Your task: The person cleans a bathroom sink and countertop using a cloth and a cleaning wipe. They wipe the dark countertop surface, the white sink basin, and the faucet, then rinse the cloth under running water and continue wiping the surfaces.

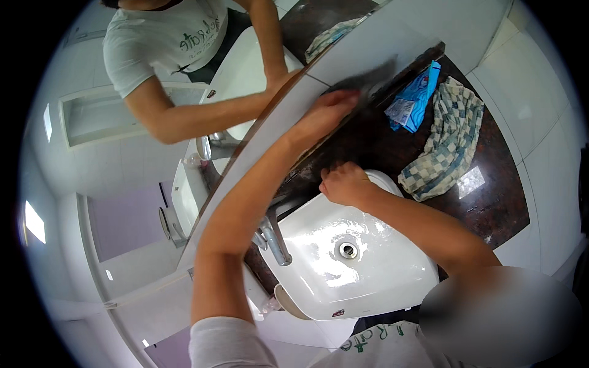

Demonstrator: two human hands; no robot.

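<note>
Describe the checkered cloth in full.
The checkered cloth is patterned in cream and grey-green squares and looks like soft fabric. It lies crumpled and creased in a long, slightly curved heap on the dark, glossy countertop, right of the sink and beside the blue packet. Neither the left hand nor the right hand touches it.
</note>
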